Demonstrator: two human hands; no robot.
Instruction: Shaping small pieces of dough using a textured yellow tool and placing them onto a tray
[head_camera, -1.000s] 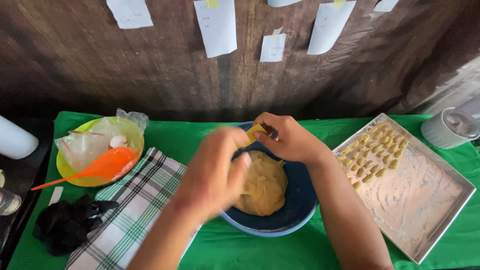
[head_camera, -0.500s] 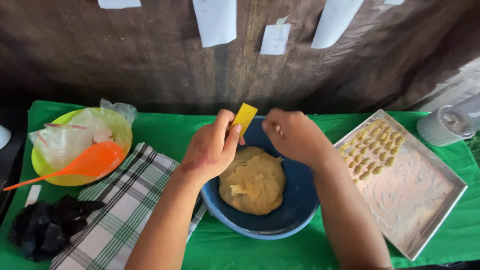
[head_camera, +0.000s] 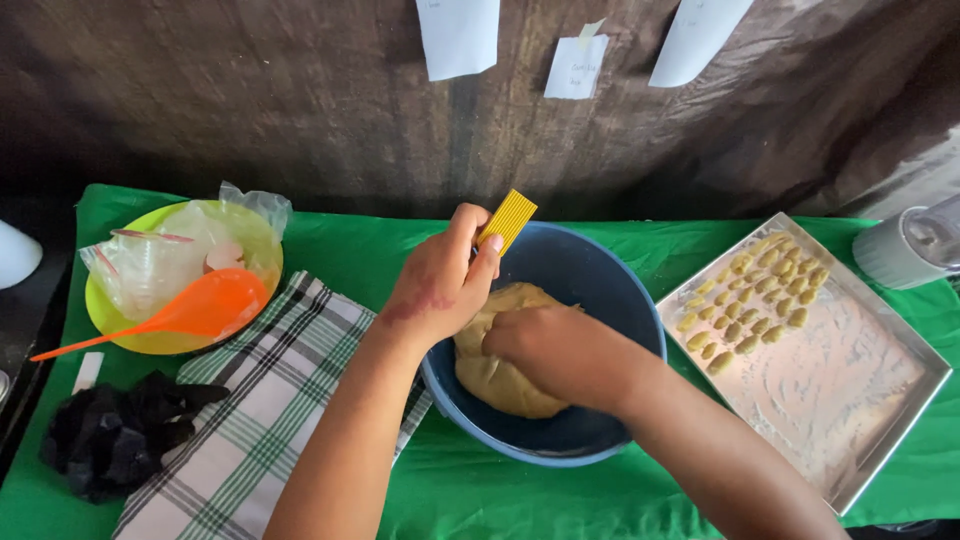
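A blue bowl (head_camera: 600, 290) stands in the middle of the green cloth and holds a lump of tan dough (head_camera: 490, 380). My left hand (head_camera: 440, 285) is over the bowl's left rim, gripping a small yellow ridged board (head_camera: 507, 220) that sticks up above the far rim. My right hand (head_camera: 555, 355) reaches into the bowl from the right, its fingers pressed into the dough. To the right lies a floured metal tray (head_camera: 850, 400) with several small shaped dough pieces (head_camera: 755, 300) in rows at its far end.
A green-yellow plate (head_camera: 110, 320) with a plastic bag and an orange spoon (head_camera: 190, 312) sits at the left. A checked cloth (head_camera: 260, 410) lies beside the bowl, a black crumpled cloth (head_camera: 115, 435) at the front left. A grey-white container (head_camera: 910, 245) stands far right.
My right hand has dropped from above the bowl's rim down into the dough. My left hand still holds the yellow board near the far rim.
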